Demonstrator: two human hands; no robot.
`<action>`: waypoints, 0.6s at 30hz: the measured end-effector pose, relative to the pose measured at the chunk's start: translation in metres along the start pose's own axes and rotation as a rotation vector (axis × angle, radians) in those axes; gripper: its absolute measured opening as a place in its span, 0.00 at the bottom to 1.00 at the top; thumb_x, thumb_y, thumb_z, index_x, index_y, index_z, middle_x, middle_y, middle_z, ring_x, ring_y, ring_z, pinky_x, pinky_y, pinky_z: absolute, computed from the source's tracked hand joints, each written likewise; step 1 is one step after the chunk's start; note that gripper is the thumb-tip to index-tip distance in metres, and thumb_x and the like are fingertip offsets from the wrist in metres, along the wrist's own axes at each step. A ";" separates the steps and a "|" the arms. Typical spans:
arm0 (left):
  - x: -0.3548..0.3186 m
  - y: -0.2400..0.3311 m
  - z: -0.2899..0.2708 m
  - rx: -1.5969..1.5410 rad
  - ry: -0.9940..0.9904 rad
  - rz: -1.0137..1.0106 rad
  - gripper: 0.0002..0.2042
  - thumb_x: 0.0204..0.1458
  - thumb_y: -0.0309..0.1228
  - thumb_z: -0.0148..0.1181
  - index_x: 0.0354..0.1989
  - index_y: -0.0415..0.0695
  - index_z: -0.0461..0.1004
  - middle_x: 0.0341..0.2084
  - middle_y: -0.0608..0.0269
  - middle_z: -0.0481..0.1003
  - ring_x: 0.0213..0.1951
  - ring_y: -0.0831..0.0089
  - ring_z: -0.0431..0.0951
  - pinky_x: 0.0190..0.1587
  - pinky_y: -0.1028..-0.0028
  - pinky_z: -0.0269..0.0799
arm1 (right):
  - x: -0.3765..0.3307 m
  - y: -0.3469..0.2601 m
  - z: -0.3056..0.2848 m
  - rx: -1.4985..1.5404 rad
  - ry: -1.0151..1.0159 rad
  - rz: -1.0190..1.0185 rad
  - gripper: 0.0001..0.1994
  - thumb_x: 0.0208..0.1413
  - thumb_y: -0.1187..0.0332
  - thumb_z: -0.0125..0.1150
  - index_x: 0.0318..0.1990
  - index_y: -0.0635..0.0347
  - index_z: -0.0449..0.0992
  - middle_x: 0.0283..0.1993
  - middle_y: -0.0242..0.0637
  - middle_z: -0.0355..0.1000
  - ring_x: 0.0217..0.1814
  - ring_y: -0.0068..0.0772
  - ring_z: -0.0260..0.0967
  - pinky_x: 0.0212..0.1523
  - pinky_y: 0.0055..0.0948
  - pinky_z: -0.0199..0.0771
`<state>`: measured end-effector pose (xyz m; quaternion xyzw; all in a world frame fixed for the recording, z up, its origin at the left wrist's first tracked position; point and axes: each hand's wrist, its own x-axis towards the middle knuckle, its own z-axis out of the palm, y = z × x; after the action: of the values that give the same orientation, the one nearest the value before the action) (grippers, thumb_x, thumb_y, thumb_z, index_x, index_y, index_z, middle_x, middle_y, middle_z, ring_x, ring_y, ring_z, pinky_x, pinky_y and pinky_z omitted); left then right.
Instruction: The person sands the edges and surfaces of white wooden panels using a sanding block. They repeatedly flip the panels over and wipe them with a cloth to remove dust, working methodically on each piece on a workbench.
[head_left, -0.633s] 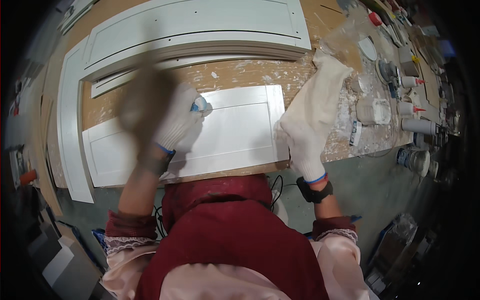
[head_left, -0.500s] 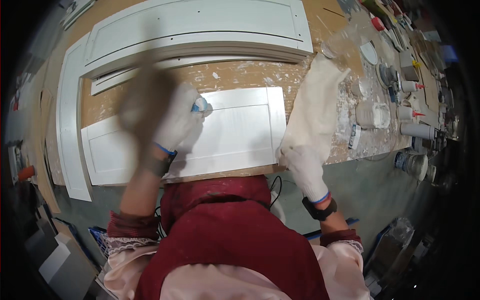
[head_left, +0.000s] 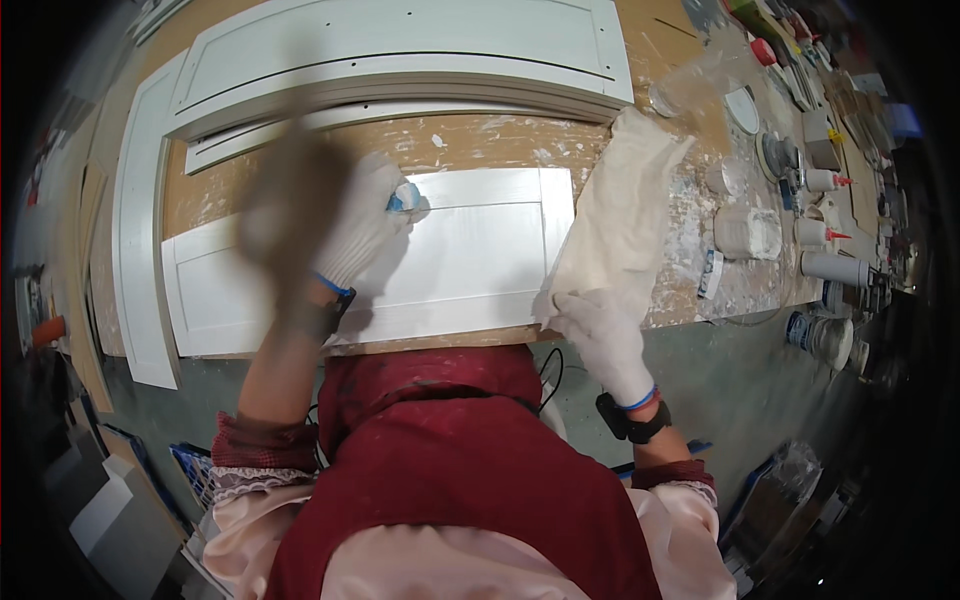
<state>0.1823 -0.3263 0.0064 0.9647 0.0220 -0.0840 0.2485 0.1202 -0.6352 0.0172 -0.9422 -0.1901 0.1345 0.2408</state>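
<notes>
A white framed panel (head_left: 450, 260) lies flat on the workbench in front of me. My left hand (head_left: 362, 225), in a white knit glove, is over the panel's far edge, fingers closed on a small blue-and-white piece (head_left: 404, 197) whose kind I cannot make out. A dark blurred shape close to the camera covers part of this hand. By the panel's near right corner is my gloved right hand (head_left: 602, 340), its fingers closed on the near end of a cream cloth (head_left: 620, 210). The cloth stretches away across the bench, beside the panel's right end.
White panels (head_left: 400, 45) are stacked at the far side, and another long panel (head_left: 140, 230) lies on the left. On the paint-spattered bench (head_left: 690, 240) at right stand a clear plastic tub (head_left: 748, 232), a round sander (head_left: 775, 155) and red-tipped bottles (head_left: 815, 232).
My right hand has shifted slightly left with the cloth's near end. The left hand stays near the panel's far edge with the blue-and-white piece. The whole view has shifted a little.
</notes>
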 end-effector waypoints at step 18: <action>-0.005 -0.019 0.013 0.044 0.091 0.036 0.14 0.49 0.38 0.68 0.37 0.43 0.76 0.44 0.56 0.74 0.50 0.56 0.73 0.51 0.62 0.71 | 0.026 -0.031 0.031 0.278 0.150 0.190 0.08 0.58 0.70 0.53 0.38 0.60 0.78 0.32 0.45 0.74 0.36 0.45 0.73 0.36 0.40 0.71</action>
<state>0.1740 -0.3158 -0.0135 0.9730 0.0140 -0.0359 0.2276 0.1241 -0.5867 0.0025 -0.9209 -0.0613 0.1112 0.3684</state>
